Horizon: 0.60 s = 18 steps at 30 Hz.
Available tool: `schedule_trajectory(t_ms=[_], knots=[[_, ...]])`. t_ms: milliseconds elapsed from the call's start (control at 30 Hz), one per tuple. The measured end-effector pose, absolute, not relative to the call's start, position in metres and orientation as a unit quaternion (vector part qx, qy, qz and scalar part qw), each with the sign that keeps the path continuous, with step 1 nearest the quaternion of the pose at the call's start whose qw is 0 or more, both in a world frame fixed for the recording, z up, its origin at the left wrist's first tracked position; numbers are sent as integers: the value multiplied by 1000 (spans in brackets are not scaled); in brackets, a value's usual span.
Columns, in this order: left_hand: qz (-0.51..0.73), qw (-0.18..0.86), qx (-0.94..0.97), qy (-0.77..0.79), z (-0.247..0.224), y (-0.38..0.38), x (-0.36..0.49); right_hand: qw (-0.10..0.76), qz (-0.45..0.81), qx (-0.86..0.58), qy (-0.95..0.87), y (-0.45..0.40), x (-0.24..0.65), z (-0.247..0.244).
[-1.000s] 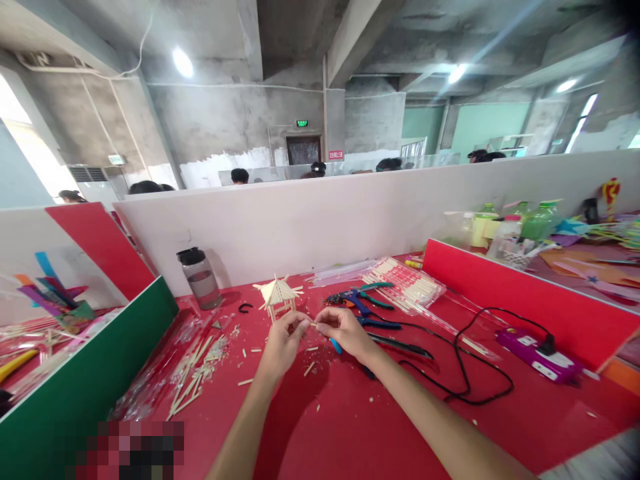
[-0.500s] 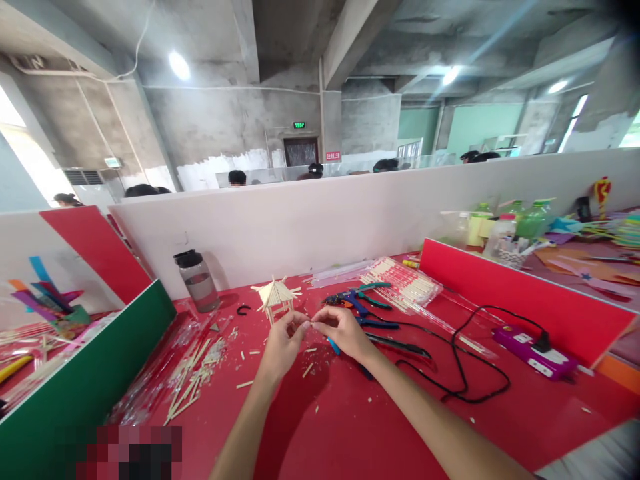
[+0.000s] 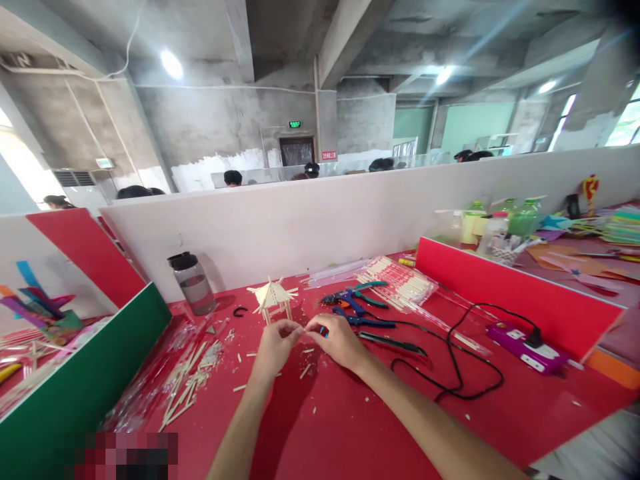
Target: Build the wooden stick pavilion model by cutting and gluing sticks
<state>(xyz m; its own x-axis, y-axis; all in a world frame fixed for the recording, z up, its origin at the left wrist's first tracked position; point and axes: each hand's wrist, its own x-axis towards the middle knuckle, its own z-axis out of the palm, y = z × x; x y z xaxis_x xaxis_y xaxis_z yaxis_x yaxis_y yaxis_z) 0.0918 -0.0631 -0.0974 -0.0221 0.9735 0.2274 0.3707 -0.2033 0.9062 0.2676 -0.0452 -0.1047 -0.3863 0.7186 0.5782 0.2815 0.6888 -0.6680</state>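
Head view: the left hand (image 3: 274, 348) and the right hand (image 3: 341, 341) have curled fingers, tips nearly meeting; whether they pinch something small, I cannot tell; just beyond the left hand, the stick hut (image 3: 273, 293) stands upright on the red table (image 3: 313, 447), before the white partition (image 3: 320, 217). It seems light, stiff but fragile; better to hold its posts (image 3: 289, 311), gently.

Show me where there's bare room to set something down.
Crumbs aside, the table is bare between the forearms, toward the elbows, and right of the right one, in front of the power strip. Crowded: the left side, with loose sticks and wrapping beside the green board, and beyond the right hand, with tools and packed sticks.
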Motion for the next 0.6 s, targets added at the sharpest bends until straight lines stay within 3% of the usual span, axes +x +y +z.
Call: schedule_trajectory(t_ms=[167,400,600], knots=[[452,301,626,560,-102,-62,90,433,214,-353,-801,-29,282,-104],[385,231,673,588,-105,-63,89,339,1,-575,-745,22,342,-123],[338,166,701,605,-102,-70,87,300,54,-633,-712,44,358,-145]])
